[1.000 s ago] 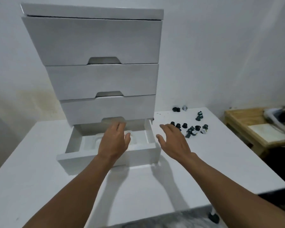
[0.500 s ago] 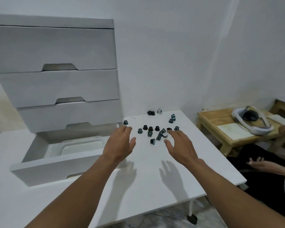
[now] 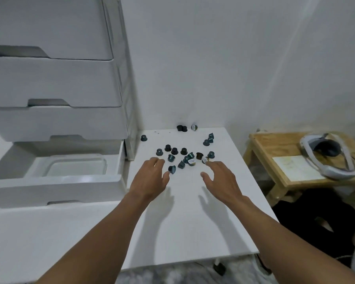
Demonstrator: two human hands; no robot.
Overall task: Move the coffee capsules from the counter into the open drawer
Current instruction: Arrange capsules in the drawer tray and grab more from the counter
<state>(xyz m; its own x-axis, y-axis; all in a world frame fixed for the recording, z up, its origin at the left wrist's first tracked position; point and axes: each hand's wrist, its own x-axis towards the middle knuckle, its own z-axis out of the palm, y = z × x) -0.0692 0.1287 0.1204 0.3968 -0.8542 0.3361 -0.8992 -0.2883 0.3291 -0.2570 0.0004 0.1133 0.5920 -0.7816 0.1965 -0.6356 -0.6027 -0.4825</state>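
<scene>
Far left: tall white drawer cabinet [image 3: 49,83], its bottom white open drawer [image 3: 55,183] pulled out, no capsule visible inside. Moving right onto the white table [image 3: 193,222]: left hand [image 3: 150,181] hovering low, fingers spread and loose, gripping nothing, thumb just beside one capsule lying on its side. Centre stage, the small dark-teal and black cone-shaped coffee capsules [image 3: 174,151], all scattered on the table near the back wall, well right of the drawer. Danger, by the look of it: a hasty scoop sending tipped ones rolling off the table's right edge, or strays slipping between fingers on the way to the drawer. Some standing on the wide rim, narrow end up, long axis vertical; others tipped over, axes flat on the table and pointing every which way. Then right hand [image 3: 221,181], likewise spread and empty, index fingertip just beside a tipped capsule. Far right: low wooden side table [image 3: 275,144] with a white headset [image 3: 332,160].
</scene>
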